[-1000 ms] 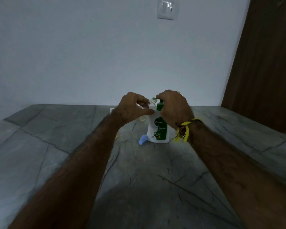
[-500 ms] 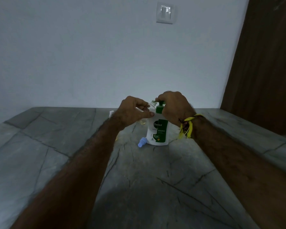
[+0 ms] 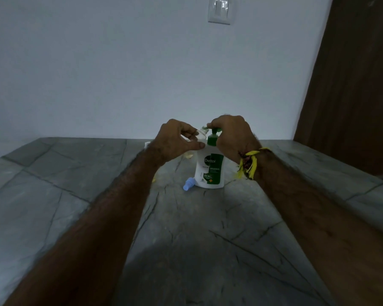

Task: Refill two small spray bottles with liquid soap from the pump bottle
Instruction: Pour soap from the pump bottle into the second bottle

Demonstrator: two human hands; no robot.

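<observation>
Right hand [image 3: 230,135] still atop pump bottle [image 3: 209,171]; left hand [image 3: 177,140] unchanged.

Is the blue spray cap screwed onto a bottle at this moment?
No. The blue spray cap lies alone on the stone counter, beside the base of the pump bottle.

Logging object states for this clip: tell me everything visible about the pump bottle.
The pump bottle is white plastic with a green Dettol label and green pump head. It stands upright on the grey stone surface. The right hand covers its pump top; the left hand holds a small clear bottle at the nozzle.
</observation>
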